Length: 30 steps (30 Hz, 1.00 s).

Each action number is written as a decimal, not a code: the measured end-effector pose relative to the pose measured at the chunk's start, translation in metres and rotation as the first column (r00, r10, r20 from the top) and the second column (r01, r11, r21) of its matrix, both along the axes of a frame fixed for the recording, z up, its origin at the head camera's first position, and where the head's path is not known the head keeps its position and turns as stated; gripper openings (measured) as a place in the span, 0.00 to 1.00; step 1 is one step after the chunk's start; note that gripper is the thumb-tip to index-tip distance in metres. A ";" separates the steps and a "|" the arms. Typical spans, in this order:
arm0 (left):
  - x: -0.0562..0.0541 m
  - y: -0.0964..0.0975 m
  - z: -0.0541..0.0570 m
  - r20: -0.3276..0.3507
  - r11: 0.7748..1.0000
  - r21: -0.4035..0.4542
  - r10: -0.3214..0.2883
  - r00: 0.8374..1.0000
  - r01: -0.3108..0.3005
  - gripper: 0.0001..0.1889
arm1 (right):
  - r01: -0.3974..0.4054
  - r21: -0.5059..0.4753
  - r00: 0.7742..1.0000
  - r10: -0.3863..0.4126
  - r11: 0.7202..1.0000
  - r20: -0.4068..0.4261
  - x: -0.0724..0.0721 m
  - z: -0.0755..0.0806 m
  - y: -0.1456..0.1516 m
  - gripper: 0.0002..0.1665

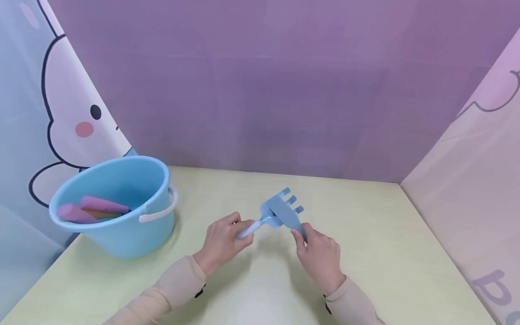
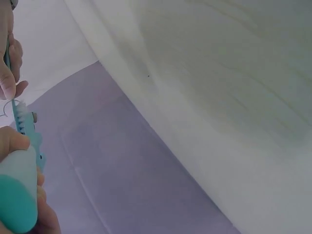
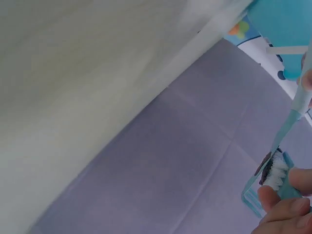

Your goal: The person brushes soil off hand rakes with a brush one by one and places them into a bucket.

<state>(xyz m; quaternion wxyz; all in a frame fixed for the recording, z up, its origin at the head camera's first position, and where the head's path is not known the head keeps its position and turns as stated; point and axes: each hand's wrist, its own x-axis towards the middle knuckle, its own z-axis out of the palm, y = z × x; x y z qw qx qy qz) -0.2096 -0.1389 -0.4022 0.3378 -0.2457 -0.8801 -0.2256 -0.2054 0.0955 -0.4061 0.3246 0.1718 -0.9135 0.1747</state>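
Observation:
In the head view my left hand [image 1: 222, 240] grips a small blue toy rake [image 1: 266, 220] by its pale handle, tines pointing up and away. The left wrist view shows that handle [image 2: 18, 187] as white and teal. My right hand [image 1: 321, 256] holds a blue-backed scrub brush [image 1: 286, 214] across the rake's head, partly covering it. In the right wrist view the brush's white bristles [image 3: 277, 176] touch a dark brown smear [image 3: 265, 168] on the rake head. Both tools are held above the table.
A light blue bucket [image 1: 134, 239] with a white handle [image 1: 160, 214] stands on the pale green table [image 1: 390, 243] at the left. Pink-ended tools [image 1: 103, 204] lie inside it. A purple curtain [image 1: 284, 99] hangs behind, with printed cloths at both sides.

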 end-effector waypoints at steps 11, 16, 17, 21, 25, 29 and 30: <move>0.004 -0.002 -0.001 0.090 1.000 0.002 0.015 0.996 -0.016 0.13 | -0.048 -0.223 0.978 0.092 0.974 0.190 0.002 0.005 0.004 0.11; 0.004 -0.003 -0.002 0.100 1.000 0.000 0.025 0.995 -0.025 0.13 | -0.041 -0.305 0.959 0.123 0.951 0.254 0.004 0.008 0.006 0.12; 0.004 -0.004 -0.002 0.112 1.000 0.001 0.027 0.993 -0.027 0.12 | -0.042 -0.326 0.956 0.134 0.944 0.262 0.005 0.009 0.006 0.12; 0.004 -0.008 -0.001 0.260 0.998 0.053 0.027 0.965 -0.042 0.12 | -0.056 -0.418 0.957 0.168 0.907 0.235 0.007 0.011 0.008 0.11; 0.002 -0.018 0.001 0.497 0.971 0.211 -0.008 0.868 -0.112 0.13 | -0.077 -0.490 0.965 0.188 0.868 0.181 0.009 0.013 0.010 0.11; -0.003 -0.026 0.003 0.624 0.899 0.406 -0.141 0.769 -0.165 0.13 | -0.040 -0.527 0.959 0.181 0.849 0.220 0.010 0.014 0.014 0.12; -0.004 -0.027 0.003 0.640 0.875 0.453 -0.189 0.744 -0.167 0.14 | -0.027 -0.532 0.955 0.179 0.846 0.237 0.011 0.014 0.016 0.13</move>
